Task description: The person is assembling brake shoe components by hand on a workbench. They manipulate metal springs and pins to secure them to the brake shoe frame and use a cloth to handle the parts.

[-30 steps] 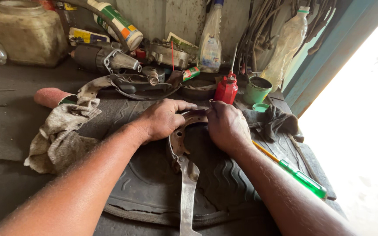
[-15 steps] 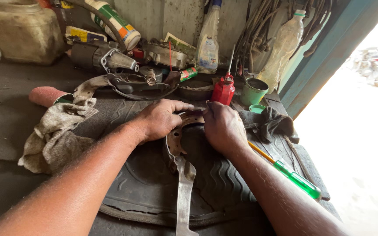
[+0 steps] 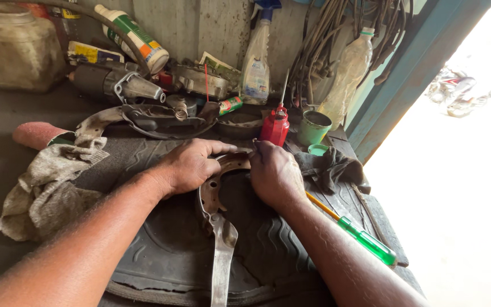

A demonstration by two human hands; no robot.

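Observation:
A curved rusty brake shoe [image 3: 217, 185] with a flat metal lever [image 3: 223, 256] lies on a black rubber tyre piece [image 3: 171, 261] on the workbench. My left hand [image 3: 188, 166] presses down on the shoe's upper left arc, fingers stretched toward the right. My right hand [image 3: 274, 173] grips the shoe's top right end, fingers curled over it. Both hands meet at the top of the arc, and what the fingertips pinch is hidden.
A grey rag [image 3: 52, 182] lies at the left. A green-handled screwdriver [image 3: 365, 239] rests to the right beside a dark cloth [image 3: 331, 167]. A red oil can [image 3: 275, 126], green cup [image 3: 315, 128], spray bottle [image 3: 255, 57], plastic bottle [image 3: 345, 79] and metal parts crowd the back.
The view has shifted slightly closer and lower. Both hands stay on the brake shoe's top; my left fingers have stretched a little further right.

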